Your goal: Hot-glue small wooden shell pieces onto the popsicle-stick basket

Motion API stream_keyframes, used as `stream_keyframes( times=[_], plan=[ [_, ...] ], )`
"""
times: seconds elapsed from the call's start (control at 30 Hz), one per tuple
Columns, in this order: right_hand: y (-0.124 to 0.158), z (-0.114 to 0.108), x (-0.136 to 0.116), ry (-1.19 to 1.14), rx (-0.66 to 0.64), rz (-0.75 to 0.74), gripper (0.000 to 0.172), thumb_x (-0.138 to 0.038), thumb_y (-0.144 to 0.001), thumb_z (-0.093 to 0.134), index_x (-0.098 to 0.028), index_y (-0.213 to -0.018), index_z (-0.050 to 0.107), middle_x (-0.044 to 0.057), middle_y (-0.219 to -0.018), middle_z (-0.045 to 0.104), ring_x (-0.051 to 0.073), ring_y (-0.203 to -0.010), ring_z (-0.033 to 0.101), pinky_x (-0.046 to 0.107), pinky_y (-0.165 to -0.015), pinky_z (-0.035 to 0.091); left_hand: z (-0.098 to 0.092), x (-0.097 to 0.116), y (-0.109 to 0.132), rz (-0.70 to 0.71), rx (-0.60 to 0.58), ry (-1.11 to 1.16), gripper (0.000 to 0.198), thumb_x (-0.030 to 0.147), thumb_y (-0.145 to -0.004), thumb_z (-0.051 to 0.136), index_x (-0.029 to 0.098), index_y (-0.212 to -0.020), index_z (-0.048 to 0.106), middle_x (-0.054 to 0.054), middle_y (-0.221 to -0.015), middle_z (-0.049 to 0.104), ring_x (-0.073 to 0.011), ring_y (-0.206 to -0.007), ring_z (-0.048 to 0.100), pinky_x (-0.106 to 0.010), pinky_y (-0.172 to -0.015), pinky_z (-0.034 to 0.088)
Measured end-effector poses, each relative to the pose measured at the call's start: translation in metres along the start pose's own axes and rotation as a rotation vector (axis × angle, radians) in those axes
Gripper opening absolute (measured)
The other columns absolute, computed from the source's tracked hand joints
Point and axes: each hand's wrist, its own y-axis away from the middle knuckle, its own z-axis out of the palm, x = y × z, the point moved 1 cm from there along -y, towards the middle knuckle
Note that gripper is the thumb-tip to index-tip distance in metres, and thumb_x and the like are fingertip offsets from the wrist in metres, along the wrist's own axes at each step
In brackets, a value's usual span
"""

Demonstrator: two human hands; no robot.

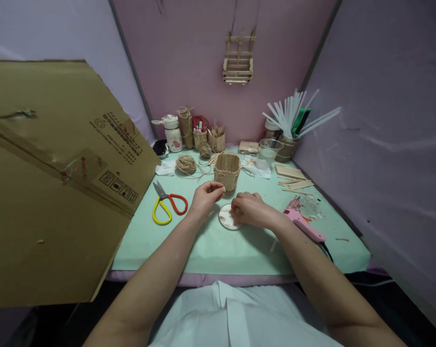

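Note:
My left hand (pixel 206 198) is closed in a pinch at the front left of a small wooden-stick basket (pixel 227 168) with a braided rim. A tiny pale bit shows at its fingertips, too small to name. My right hand (pixel 253 209) has its fingers curled down over the right side of a round white disc (pixel 225 218) with a dark edge. Brown flecks lie on the disc. Whatever those right fingers hold, if anything, is hidden beneath them. The basket stands upright just behind both hands.
Scissors (pixel 166 205) with red and yellow handles lie at left, near a large cardboard sheet (pixel 59 193). A pink glue gun (pixel 305 224) rests by my right forearm. Behind are twine (pixel 186 164), wooden sticks (pixel 292 174), a clear cup (pixel 269 150) and a bottle (pixel 172 135).

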Motion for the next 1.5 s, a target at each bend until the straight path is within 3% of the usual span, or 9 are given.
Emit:
stream_keyframes(
  times=[0.17, 0.47, 0.67, 0.87, 0.97, 1.07, 1.17, 1.5],
  plan=[
    [0.003, 0.001, 0.005, -0.029, 0.178, 0.037, 0.012, -0.019, -0.082, 0.059, -0.02, -0.094, 0.063, 0.006, -0.096, 0.063, 0.021, -0.094, 0.053, 0.03, -0.075, 0.028, 0.0, -0.002, -0.001, 0.005, -0.004, -0.003, 0.029, 0.032, -0.057, 0.077, 0.015, -0.076, 0.064, 0.0, -0.062, 0.062, -0.0098, -0.056, 0.052, -0.024, -0.056, 0.038],
    [0.011, -0.016, 0.014, 0.004, 0.051, 0.03, 0.017, -0.02, -0.079, 0.063, -0.021, -0.096, 0.064, 0.007, -0.101, 0.06, 0.024, -0.1, 0.051, 0.032, -0.08, 0.03, 0.0, -0.002, -0.001, -0.01, -0.016, -0.014, 0.028, 0.034, -0.057, 0.077, 0.016, -0.075, 0.064, -0.001, -0.061, 0.062, -0.0105, -0.057, 0.052, -0.024, -0.056, 0.038],
    [0.0, -0.011, 0.005, 0.16, 0.017, -0.015, 0.024, -0.028, -0.075, 0.069, -0.021, -0.098, 0.063, 0.01, -0.102, 0.058, 0.027, -0.099, 0.049, 0.033, -0.076, 0.031, 0.001, -0.006, -0.002, -0.021, -0.025, -0.002, 0.025, 0.031, -0.057, 0.076, 0.016, -0.074, 0.063, -0.001, -0.06, 0.061, -0.0097, -0.055, 0.05, -0.024, -0.055, 0.036],
    [-0.005, -0.011, 0.005, 0.091, 0.175, -0.029, 0.028, -0.023, -0.077, 0.069, -0.02, -0.104, 0.062, 0.008, -0.103, 0.06, 0.023, -0.095, 0.051, 0.03, -0.073, 0.031, 0.001, -0.009, -0.001, -0.028, -0.056, -0.016, 0.024, 0.029, -0.058, 0.075, 0.016, -0.074, 0.063, -0.001, -0.061, 0.06, -0.0093, -0.054, 0.049, -0.023, -0.053, 0.034],
    [-0.002, -0.017, 0.01, 0.076, 0.218, -0.041, 0.019, -0.019, -0.079, 0.067, -0.02, -0.098, 0.065, 0.008, -0.098, 0.062, 0.022, -0.092, 0.051, 0.029, -0.073, 0.031, 0.001, -0.01, -0.001, -0.028, -0.061, -0.035, 0.025, 0.03, -0.058, 0.075, 0.016, -0.074, 0.064, -0.001, -0.061, 0.061, -0.0095, -0.054, 0.048, -0.024, -0.053, 0.034],
    [0.004, -0.021, 0.01, 0.095, 0.15, -0.08, 0.009, -0.014, -0.08, 0.064, -0.02, -0.084, 0.069, 0.006, -0.09, 0.063, 0.021, -0.088, 0.052, 0.029, -0.071, 0.029, 0.0, -0.01, -0.001, -0.031, -0.063, -0.042, 0.025, 0.031, -0.058, 0.075, 0.015, -0.075, 0.064, -0.001, -0.061, 0.061, -0.0098, -0.054, 0.049, -0.024, -0.053, 0.034],
    [0.009, -0.02, 0.007, 0.108, 0.072, -0.116, 0.014, -0.013, -0.082, 0.061, -0.021, -0.078, 0.071, 0.005, -0.085, 0.064, 0.02, -0.086, 0.052, 0.03, -0.071, 0.026, 0.0, -0.011, -0.002, -0.038, -0.064, -0.041, 0.025, 0.03, -0.059, 0.075, 0.015, -0.075, 0.064, -0.001, -0.062, 0.061, -0.0098, -0.056, 0.05, -0.024, -0.054, 0.035],
    [0.007, 0.0, 0.007, 0.135, 0.031, -0.128, 0.014, -0.017, -0.083, 0.059, -0.023, -0.082, 0.072, 0.005, -0.089, 0.065, 0.018, -0.088, 0.052, 0.031, -0.073, 0.022, 0.001, -0.01, -0.001, -0.054, -0.061, -0.053, 0.025, 0.029, -0.06, 0.074, 0.015, -0.077, 0.063, -0.001, -0.063, 0.061, -0.0099, -0.058, 0.051, -0.023, -0.056, 0.036]
  ],
)
